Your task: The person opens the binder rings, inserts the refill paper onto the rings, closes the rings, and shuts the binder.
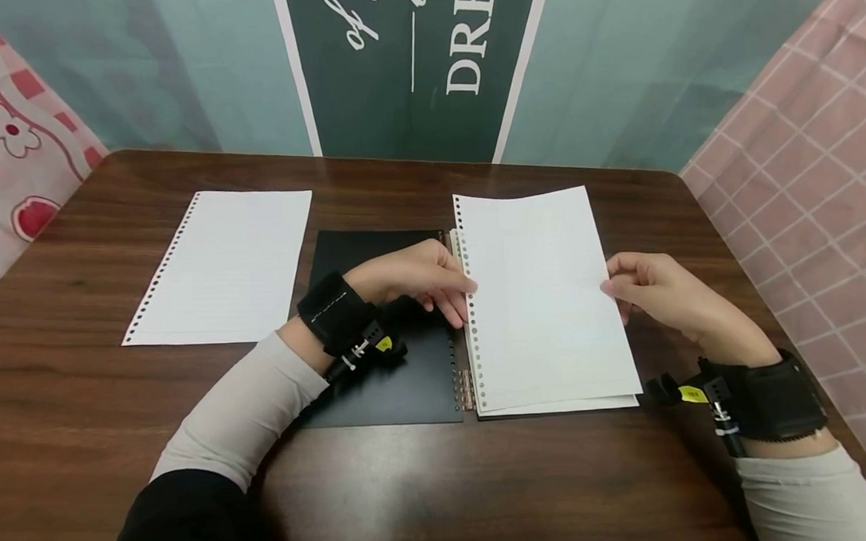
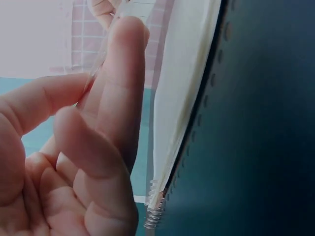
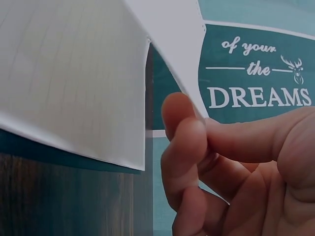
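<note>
A loose-leaf binder lies open, its black cover point(image 1: 394, 383) flat on the left and a stack of punched paper point(image 2: 182, 93) on the right. Above that stack, both hands hold up a white sheet of loose-leaf paper point(image 1: 541, 298) with holes down its left side. My left hand point(image 1: 429, 282) pinches the punched edge between thumb and fingers. My right hand point(image 1: 652, 291) pinches the opposite edge; in the right wrist view the sheet's corner area rises clear of the pages point(image 3: 88, 93) below. Metal binder rings point(image 1: 467, 390) show at the lower spine.
Another punched white sheet point(image 1: 221, 266) lies flat on the brown wooden table point(image 1: 124, 440), left of the binder. A green printed cloth point(image 1: 412, 72) hangs behind the table. Pink tiled covering point(image 1: 817, 209) borders the right side, and a patterned pink cloth point(image 1: 20, 134) the left.
</note>
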The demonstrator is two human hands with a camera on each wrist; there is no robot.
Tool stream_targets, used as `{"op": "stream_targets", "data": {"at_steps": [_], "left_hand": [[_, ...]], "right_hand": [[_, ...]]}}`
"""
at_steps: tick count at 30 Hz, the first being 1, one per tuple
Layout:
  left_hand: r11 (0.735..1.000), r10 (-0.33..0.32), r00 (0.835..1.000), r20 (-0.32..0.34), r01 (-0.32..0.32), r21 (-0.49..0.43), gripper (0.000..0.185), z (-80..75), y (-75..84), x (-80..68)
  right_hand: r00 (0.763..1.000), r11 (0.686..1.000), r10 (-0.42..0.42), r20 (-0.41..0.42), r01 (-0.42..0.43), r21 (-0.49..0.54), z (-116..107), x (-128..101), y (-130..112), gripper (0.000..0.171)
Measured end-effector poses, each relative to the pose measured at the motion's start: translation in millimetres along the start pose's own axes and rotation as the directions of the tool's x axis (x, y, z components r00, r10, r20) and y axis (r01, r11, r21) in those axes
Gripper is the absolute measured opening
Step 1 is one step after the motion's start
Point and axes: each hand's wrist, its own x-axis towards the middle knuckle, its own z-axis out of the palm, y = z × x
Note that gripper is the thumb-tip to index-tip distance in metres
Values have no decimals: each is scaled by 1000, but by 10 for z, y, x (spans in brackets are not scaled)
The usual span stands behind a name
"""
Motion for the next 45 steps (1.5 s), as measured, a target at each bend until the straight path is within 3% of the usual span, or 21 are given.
{"op": "stream_targets", "data": {"at_steps": [16,27,45], "left_hand": [[996,8,1000,-19,-6,92,27,28,-93,59],[992,25,999,-41,-20,128,27,52,-122,83],[999,8,997,-72,-4,53,19,17,-107,59]], "right_hand": [[998,1000,8,66,-9,14,-9,1,3,12],[995,999,40,96,-37,-30,-8,26,36,12],[992,998,56,110,-53,-27,33,51,48,13]]}}
